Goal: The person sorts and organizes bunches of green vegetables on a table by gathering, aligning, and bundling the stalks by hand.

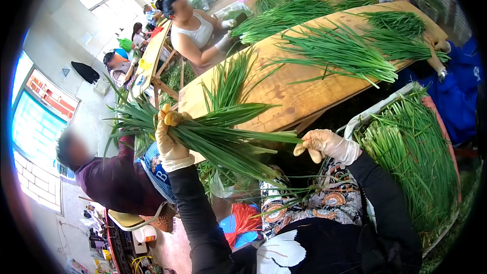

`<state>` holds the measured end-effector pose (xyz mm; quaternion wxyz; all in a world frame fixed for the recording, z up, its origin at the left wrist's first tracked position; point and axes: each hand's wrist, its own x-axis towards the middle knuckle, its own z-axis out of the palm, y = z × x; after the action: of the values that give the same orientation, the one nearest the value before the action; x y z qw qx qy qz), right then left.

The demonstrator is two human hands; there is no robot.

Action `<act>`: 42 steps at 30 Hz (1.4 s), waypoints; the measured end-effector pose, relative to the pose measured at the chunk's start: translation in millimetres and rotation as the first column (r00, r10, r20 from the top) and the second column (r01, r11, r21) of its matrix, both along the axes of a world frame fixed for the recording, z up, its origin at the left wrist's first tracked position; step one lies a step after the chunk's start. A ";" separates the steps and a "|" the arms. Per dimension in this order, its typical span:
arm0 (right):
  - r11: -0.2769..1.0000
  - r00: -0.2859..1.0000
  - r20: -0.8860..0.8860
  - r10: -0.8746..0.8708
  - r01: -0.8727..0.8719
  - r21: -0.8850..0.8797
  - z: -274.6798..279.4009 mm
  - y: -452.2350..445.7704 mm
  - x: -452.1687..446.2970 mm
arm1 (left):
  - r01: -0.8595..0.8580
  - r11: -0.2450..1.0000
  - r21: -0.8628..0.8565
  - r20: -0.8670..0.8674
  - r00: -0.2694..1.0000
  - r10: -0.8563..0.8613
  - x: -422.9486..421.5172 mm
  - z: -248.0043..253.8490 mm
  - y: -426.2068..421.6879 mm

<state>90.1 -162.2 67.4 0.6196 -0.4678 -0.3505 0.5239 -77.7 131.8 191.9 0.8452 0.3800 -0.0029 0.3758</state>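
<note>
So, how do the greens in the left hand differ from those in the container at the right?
The held bunch is small; the container greens form a much bigger mass. The held bunch is raised in the left hand, while the container greens lie heaped inside the container. Both are long, thin green leaves.

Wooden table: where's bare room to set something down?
Best: the table's near-side wood, between the left greens and the fanned bundle. Smaller patch: left corner, outside the left greens. Crowded: far-side pile, right-end bundles, and the left hand's bunch at the near-left edge.
</note>
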 end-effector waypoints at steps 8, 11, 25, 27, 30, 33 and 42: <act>0.962 0.492 0.862 0.123 0.153 -0.225 2.7 -13.6 9.9 | 0.050 0.998 -0.029 0.087 0.995 -0.047 -5.4 5.1 8.1; 0.999 0.628 0.777 -0.041 0.040 0.020 -7.4 5.0 -4.0 | 0.078 0.992 -0.100 0.147 0.987 -0.063 -3.4 5.1 12.8; 0.978 0.601 0.777 -0.186 0.193 0.085 -11.1 43.1 -27.5 | 0.201 0.976 0.084 0.183 0.960 -0.214 8.2 0.0 -30.1; 0.990 0.903 0.404 -0.142 0.138 0.040 -7.9 33.5 -30.9 | 0.192 0.981 -0.016 0.224 0.957 -0.184 10.3 5.8 -36.8; 0.986 0.987 -0.033 -0.157 0.158 0.052 -31.2 41.5 -34.7 | 0.224 0.975 -0.007 0.270 0.939 -0.213 10.2 15.4 -51.5; 0.983 0.879 0.443 -0.177 0.133 0.129 -37.1 38.6 -27.5 | 0.274 0.957 0.096 0.268 0.919 -0.290 8.9 22.1 -71.1; 0.643 0.025 0.703 0.711 0.380 -0.665 -85.4 10.6 -9.9 | 0.251 0.947 0.199 0.293 0.907 -0.302 -20.2 64.7 -77.4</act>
<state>80.2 -151.6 -18.0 -0.1308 -0.8349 -0.4883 0.2175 -97.8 54.4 256.6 0.8456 0.3752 -0.2233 0.3071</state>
